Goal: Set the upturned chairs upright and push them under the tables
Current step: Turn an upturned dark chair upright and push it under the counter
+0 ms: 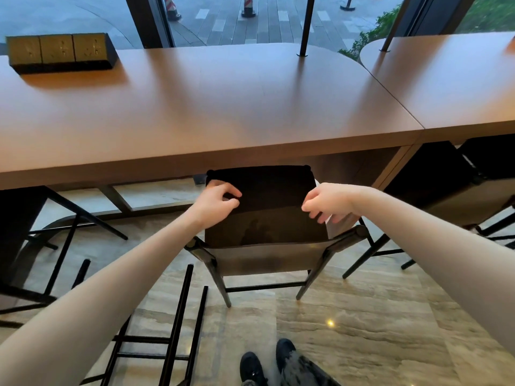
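Hovering with loosely curled, empty fingers, left hand (220, 200) and right hand (328, 203) over upright chair (264, 218), seat partly under table (195, 107); risking snagged legs on neighbouring fallen frame (178, 324) if shoved.

**One head view, looking down and forward**

The single wide-angle camera sits at head height, tilted steeply down: shoes (267, 366) at bottom centre, table (195, 112) across mid-frame, window (223, 18) along the top. Both forearms reach in from the lower corners, close up.
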{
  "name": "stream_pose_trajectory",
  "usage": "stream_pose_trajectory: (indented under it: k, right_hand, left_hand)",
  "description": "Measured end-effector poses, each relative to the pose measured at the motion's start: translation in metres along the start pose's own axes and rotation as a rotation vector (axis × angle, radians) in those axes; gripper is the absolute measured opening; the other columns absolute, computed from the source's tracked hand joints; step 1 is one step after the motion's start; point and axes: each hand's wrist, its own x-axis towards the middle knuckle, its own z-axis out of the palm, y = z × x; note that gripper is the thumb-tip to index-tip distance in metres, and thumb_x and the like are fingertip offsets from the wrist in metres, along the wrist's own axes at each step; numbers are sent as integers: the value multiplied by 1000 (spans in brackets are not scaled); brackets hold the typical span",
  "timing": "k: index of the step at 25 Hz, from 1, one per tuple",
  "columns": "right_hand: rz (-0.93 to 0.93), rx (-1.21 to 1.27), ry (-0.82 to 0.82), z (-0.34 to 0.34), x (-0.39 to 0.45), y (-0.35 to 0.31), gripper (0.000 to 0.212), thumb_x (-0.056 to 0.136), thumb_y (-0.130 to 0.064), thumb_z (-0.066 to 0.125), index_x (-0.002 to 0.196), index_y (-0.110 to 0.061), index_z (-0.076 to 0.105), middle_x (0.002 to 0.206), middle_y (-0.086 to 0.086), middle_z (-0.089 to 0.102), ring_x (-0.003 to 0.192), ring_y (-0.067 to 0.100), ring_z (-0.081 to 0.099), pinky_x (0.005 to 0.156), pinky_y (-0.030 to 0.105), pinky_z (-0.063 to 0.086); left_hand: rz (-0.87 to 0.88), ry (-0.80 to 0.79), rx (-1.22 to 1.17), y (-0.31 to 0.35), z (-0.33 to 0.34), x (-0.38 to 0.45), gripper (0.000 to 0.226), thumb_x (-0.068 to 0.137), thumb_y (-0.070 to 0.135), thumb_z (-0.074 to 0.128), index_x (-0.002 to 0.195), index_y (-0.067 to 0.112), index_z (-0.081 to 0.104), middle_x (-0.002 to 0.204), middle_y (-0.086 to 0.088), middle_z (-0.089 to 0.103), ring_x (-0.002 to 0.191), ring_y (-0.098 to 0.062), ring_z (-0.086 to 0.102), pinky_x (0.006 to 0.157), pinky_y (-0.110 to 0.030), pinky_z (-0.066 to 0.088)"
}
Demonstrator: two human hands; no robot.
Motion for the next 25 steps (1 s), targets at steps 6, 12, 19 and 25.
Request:
stream_pose_trajectory:
  k: [6,12,19,25]
  right_hand:
    - [-335,128,194,44,-54,-37,13,99,-25,54,106,-31,64,108,-9,65,96,5,65,77,21,55]
    - [-534,269,325,101,-119,-79,16,97,-23,59,95,-27,74,103,-10,70,93,5,69,81,24,57]
    - [-639,403,283,215,-204,-65,12,88,-27,68,81,-25,78,80,-5,75,78,7,72,70,23,61]
    - [-681,388,92,331,-272,-51,14,88,-30,72,84,-18,77,76,0,74,74,11,71,67,26,59]
  left_hand:
    - [214,128,-260,1,-5,-72,20,98,17,58,112,26,69,142,8,47,126,-10,52,108,-33,40]
    - [201,225,-451,-9,-22,-178,26,101,20,54,119,31,67,137,12,59,123,-1,56,107,-26,41]
    - [62,372,-616,-38,39,-331,31,100,15,48,121,28,67,122,14,67,118,-5,60,109,-37,43]
    - [-75,486,-677,-56,94,-475,25,102,25,47,115,31,68,115,13,70,112,-2,63,101,-33,48]
